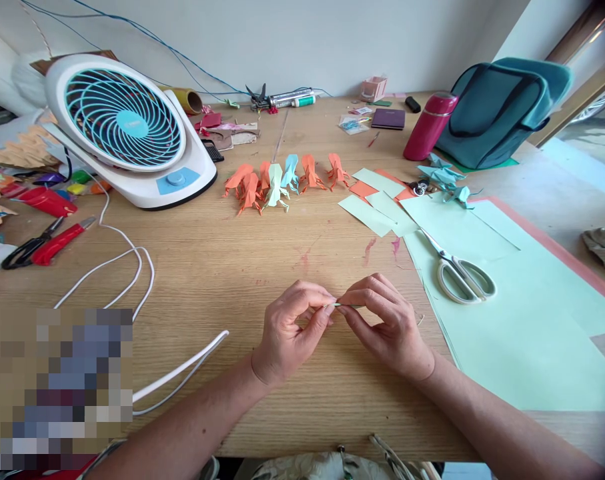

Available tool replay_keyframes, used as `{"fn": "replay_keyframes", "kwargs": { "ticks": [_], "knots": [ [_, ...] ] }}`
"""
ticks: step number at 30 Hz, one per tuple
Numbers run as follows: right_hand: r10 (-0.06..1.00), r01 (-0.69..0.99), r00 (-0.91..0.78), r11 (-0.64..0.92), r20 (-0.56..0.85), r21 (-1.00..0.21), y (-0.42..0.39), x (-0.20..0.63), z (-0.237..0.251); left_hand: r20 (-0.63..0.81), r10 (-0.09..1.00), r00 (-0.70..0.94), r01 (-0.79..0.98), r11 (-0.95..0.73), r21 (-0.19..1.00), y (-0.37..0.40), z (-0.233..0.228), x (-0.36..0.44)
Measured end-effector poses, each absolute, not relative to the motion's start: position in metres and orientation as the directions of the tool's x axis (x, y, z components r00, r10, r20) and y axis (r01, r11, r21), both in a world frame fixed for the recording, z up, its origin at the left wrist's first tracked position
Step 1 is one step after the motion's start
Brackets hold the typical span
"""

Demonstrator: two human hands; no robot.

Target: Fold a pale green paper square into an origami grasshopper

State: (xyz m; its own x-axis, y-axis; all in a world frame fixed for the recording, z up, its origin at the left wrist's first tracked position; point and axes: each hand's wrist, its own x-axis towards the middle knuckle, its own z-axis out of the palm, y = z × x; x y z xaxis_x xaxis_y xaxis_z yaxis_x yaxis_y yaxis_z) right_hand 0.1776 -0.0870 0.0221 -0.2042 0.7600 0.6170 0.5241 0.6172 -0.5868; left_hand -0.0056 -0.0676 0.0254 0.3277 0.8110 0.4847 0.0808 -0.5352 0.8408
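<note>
My left hand (288, 328) and right hand (382, 327) both pinch a thin folded strip of pale green paper (343, 305) just above the near bench (222, 267), fingertips meeting to keep its crease tight, scissors (457, 270) lying to the right.

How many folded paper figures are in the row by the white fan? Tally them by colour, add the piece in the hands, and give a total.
Orange folded paper figures: 5
Pale green folded paper figure: 1
Light blue folded paper figure: 1
Thin pale green paper piece, pinched between left hand and right hand: 1
Total: 8
</note>
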Motion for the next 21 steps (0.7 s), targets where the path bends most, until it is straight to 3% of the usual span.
{"fn": "replay_keyframes", "kwargs": {
  "ticks": [5, 16, 21],
  "knots": [
    [0.766, 0.501, -0.209, 0.617, 0.607, -0.607, -0.088, 0.1784, 0.0251, 0.422, 0.841, 0.338, 0.05, -0.464, 0.884, -0.0675, 0.0265, -0.0046],
    [0.775, 0.507, -0.239, 0.614, 0.586, -0.606, -0.0881, 0.1782, 0.0233, 0.431, 0.815, 0.388, 0.107, -0.504, 0.857, -0.0651, 0.027, -0.0057],
    [0.789, 0.492, -0.207, 0.595, 0.579, -0.636, -0.0875, 0.1784, 0.024, 0.361, 0.847, 0.391, -0.011, -0.387, 0.922, -0.0646, 0.028, -0.0056]
  ]
}}
